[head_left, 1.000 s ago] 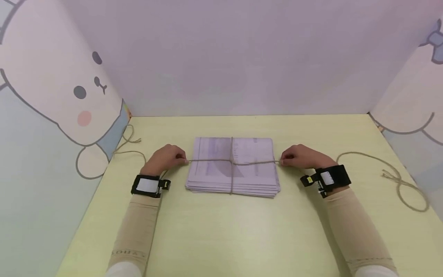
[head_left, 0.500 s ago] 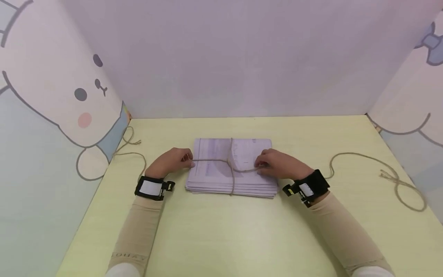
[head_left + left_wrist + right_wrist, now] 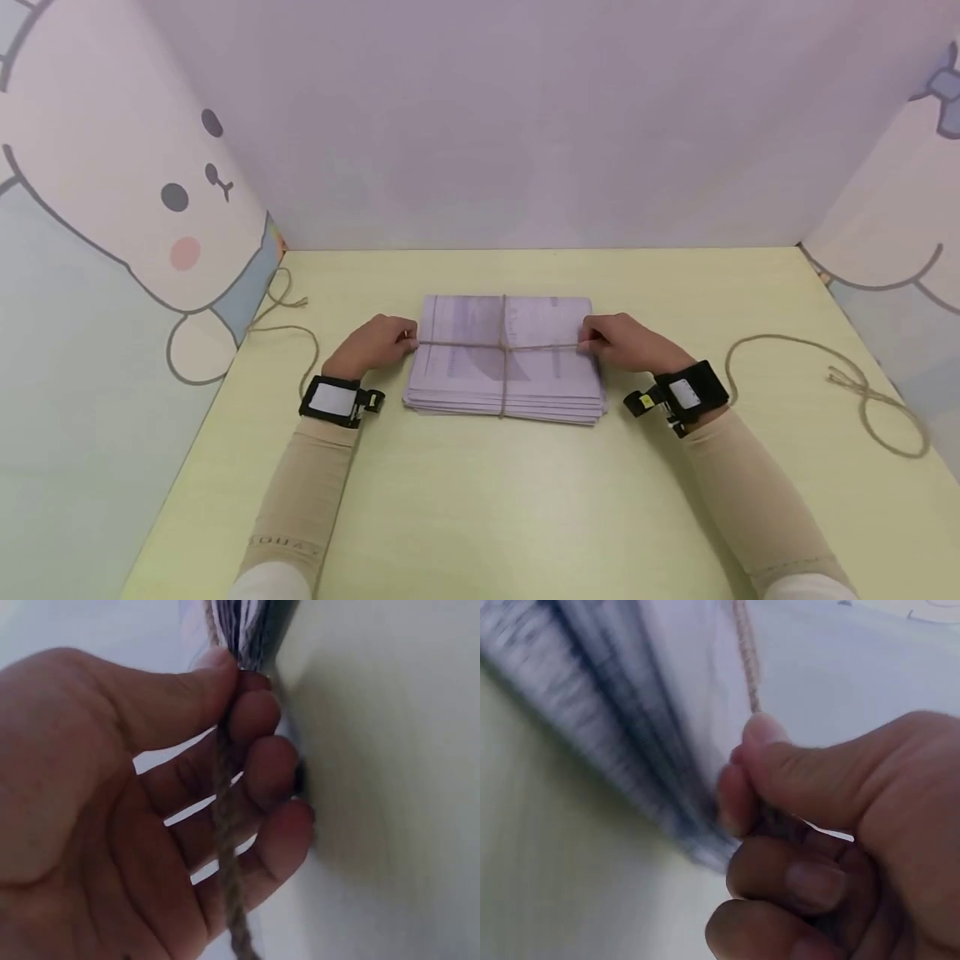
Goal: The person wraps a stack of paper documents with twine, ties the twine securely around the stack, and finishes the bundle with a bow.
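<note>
A stack of folded newspapers (image 3: pixel 465 375) lies on the table, with brown twine (image 3: pixel 503 379) running over it front to back and side to side, crossing at the middle. My left hand (image 3: pixel 372 343) pinches the twine between thumb and forefinger at the stack's left edge. In the left wrist view the twine (image 3: pixel 229 862) hangs down past the curled fingers. At the right edge my right hand (image 3: pixel 630 342) pinches the other strand. The right wrist view shows this twine (image 3: pixel 748 656) entering between thumb and fingertip, beside the layered paper edges (image 3: pixel 630 712).
Loose twine (image 3: pixel 810 343) trails right of the right hand and ends in a loop with a frayed tip. Another tail (image 3: pixel 281 329) curls at the table's left edge. Walls with cartoon prints surround the pale yellow table (image 3: pixel 480 500) on three sides.
My right hand moved left over the stack, slackening the twine, then back right to its edge, so the strand is straight again. My left hand shifted slightly right, to the stack's edge.
</note>
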`<state>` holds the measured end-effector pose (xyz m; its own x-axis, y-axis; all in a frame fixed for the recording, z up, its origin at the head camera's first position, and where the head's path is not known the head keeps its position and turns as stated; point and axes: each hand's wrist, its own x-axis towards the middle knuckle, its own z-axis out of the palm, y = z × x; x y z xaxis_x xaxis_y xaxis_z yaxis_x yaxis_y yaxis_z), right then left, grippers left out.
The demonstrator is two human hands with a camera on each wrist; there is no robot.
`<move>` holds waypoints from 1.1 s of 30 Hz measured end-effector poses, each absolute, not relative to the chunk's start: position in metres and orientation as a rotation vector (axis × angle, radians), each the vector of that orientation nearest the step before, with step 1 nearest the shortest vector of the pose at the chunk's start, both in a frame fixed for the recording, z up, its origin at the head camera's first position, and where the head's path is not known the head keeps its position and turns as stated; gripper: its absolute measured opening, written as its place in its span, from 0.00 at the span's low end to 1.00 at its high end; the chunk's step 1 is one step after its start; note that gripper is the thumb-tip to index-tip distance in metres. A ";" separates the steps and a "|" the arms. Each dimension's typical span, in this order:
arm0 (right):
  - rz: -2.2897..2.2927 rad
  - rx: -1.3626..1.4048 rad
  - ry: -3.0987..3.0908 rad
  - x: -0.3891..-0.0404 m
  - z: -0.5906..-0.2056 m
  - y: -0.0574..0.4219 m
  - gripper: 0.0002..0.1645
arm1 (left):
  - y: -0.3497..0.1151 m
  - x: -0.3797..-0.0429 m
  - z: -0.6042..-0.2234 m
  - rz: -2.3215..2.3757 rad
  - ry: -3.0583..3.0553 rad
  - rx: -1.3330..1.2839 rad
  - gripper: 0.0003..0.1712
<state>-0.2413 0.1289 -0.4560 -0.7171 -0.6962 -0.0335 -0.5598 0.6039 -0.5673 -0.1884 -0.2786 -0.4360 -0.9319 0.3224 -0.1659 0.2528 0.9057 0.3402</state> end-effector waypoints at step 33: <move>-1.088 -0.367 2.441 -0.250 -0.478 0.130 0.36 | -0.274 -0.198 -0.450 0.977 2.743 0.293 0.30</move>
